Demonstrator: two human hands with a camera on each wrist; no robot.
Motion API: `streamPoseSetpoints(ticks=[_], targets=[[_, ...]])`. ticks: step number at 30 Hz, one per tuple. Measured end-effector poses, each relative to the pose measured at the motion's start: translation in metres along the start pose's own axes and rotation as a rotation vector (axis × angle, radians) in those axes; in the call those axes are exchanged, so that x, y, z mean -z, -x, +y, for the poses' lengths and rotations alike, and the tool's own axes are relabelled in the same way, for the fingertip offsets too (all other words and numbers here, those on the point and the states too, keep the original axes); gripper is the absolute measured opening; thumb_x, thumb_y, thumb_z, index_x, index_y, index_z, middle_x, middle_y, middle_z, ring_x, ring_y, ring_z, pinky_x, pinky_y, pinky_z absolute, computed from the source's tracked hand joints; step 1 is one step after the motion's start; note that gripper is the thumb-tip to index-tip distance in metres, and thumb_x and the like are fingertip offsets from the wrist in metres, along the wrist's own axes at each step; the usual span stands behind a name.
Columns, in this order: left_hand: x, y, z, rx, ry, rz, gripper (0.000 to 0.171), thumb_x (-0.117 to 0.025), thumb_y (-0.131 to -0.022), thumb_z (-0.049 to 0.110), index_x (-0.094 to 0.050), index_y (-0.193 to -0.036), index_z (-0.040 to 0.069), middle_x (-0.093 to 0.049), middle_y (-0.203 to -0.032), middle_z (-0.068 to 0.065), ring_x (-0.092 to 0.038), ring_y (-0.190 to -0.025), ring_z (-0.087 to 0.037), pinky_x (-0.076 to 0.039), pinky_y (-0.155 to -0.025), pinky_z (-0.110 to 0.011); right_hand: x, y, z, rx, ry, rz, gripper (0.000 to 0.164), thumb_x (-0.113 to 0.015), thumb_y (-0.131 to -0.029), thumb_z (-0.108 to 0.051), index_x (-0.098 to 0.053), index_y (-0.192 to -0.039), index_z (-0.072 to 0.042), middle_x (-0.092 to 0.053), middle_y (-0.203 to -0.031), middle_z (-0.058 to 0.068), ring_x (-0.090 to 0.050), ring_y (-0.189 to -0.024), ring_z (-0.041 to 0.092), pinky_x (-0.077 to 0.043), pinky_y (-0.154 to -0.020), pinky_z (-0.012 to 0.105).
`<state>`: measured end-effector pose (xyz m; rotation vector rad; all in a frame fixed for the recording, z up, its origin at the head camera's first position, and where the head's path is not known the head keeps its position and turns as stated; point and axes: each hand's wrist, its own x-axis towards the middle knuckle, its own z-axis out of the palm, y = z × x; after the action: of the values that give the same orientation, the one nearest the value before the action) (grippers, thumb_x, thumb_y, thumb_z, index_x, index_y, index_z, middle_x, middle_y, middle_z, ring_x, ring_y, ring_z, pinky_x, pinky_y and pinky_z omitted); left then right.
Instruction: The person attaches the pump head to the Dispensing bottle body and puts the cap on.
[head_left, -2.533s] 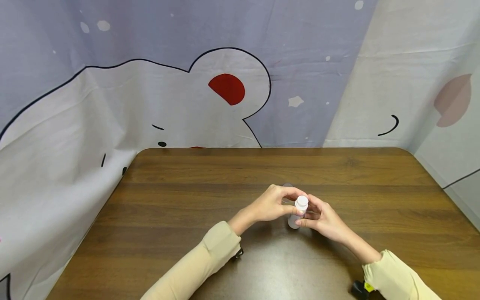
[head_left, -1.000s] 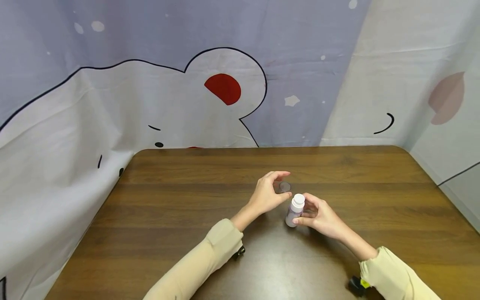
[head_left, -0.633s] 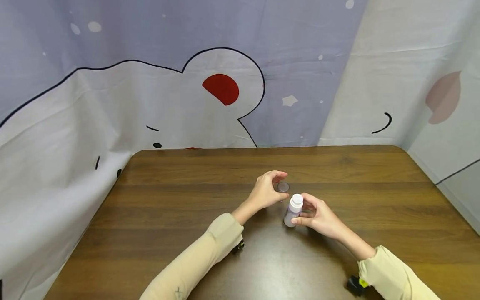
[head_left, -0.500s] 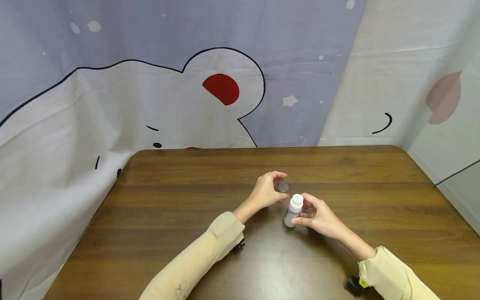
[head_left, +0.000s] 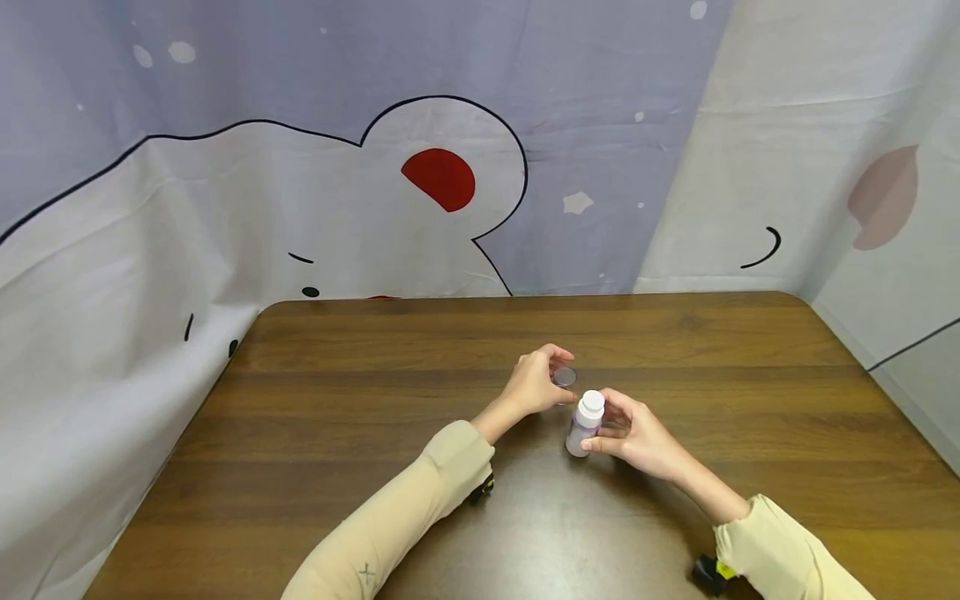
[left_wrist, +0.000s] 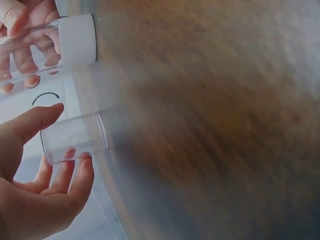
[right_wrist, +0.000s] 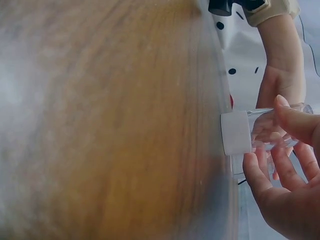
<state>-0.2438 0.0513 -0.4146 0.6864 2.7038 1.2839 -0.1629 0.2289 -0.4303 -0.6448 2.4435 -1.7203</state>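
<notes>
Pale glare on tabletop (head_left: 555, 537), soft shadows, hazy wrist views

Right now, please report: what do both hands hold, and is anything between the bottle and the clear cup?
Right hand: gripping bottle. Left hand: curled around clear cup, firm grip unconfirmed. Left thumb between cup and bottle.

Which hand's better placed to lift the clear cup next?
Likely the left hand, with thumb and fingers on either side of the clear cup; the right hand is busy holding the bottle.
</notes>
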Motion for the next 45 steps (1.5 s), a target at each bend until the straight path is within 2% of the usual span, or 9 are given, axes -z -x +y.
streamPoseSetpoints(ticks=[5,12,22,29,32,38,45], targets=[[0.001,0.0,-0.004,0.004,0.008,0.016,0.05,-0.085,-0.065,0.006,-0.064,-0.111,0.006,-0.072,-0.104,-0.009,-0.067,-0.09,-0.018,-0.052,-0.077,-0.02,0.0,0.0,-0.001,-0.013,-0.006,0.0,0.046,-0.076,-0.077,0.001,-0.051,-0.115,0.01,-0.062,-0.1,-0.013,-0.061,-0.097,-0.003,-0.054,-0.09,0.03],[-0.002,-0.002,-0.008,0.03,0.02,0.003,0.047,-0.085,-0.066,0.006,-0.066,-0.109,0.006,-0.072,-0.101,-0.009,-0.065,-0.085,-0.015,-0.05,-0.074,-0.018,0.001,0.001,-0.002,-0.008,-0.002,0.006,0.046,-0.076,-0.076,0.001,-0.051,-0.114,0.01,-0.062,-0.1,-0.013,-0.061,-0.096,-0.003,-0.054,-0.089,0.029],[-0.004,0.0,-0.009,0.062,0.029,-0.008,0.047,-0.086,-0.067,0.007,-0.065,-0.109,0.006,-0.071,-0.101,-0.009,-0.064,-0.086,-0.015,-0.05,-0.074,-0.018,-0.001,0.001,0.0,-0.007,-0.022,0.01,0.048,-0.076,-0.076,0.002,-0.051,-0.116,0.012,-0.062,-0.1,-0.016,-0.061,-0.097,-0.004,-0.054,-0.088,0.025],[-0.003,0.0,-0.009,0.054,0.018,-0.014,0.043,-0.085,-0.067,0.007,-0.067,-0.106,0.005,-0.071,-0.096,-0.008,-0.062,-0.08,-0.012,-0.049,-0.07,-0.016,0.0,0.002,-0.004,0.007,-0.026,0.006,0.047,-0.075,-0.077,0.002,-0.05,-0.115,0.014,-0.062,-0.101,-0.009,-0.06,-0.097,-0.004,-0.055,-0.088,0.03],[0.0,0.0,-0.007,0.055,0.019,-0.015,0.042,-0.085,-0.068,0.007,-0.067,-0.106,0.005,-0.071,-0.096,-0.008,-0.063,-0.08,-0.012,-0.049,-0.069,-0.016,0.0,0.002,-0.003,0.001,-0.029,0.006,0.048,-0.075,-0.077,0.002,-0.049,-0.115,0.014,-0.062,-0.101,-0.01,-0.061,-0.097,-0.005,-0.055,-0.088,0.029],[0.007,0.003,-0.004,0.034,0.02,-0.003,0.041,-0.084,-0.069,0.008,-0.067,-0.106,0.004,-0.072,-0.095,-0.008,-0.065,-0.079,-0.012,-0.05,-0.068,-0.015,-0.002,0.001,0.0,-0.008,-0.022,0.008,0.048,-0.076,-0.076,0.002,-0.051,-0.115,0.011,-0.062,-0.099,-0.015,-0.061,-0.096,-0.004,-0.054,-0.088,0.025],[0.02,0.008,0.001,-0.034,0.039,0.034,0.041,-0.082,-0.073,0.01,-0.065,-0.109,0.003,-0.072,-0.097,-0.01,-0.069,-0.082,-0.017,-0.053,-0.07,-0.017,0.0,0.001,0.001,-0.006,0.002,0.005,0.046,-0.076,-0.077,0.0,-0.052,-0.114,0.01,-0.063,-0.1,-0.007,-0.062,-0.096,-0.002,-0.054,-0.089,0.028]])
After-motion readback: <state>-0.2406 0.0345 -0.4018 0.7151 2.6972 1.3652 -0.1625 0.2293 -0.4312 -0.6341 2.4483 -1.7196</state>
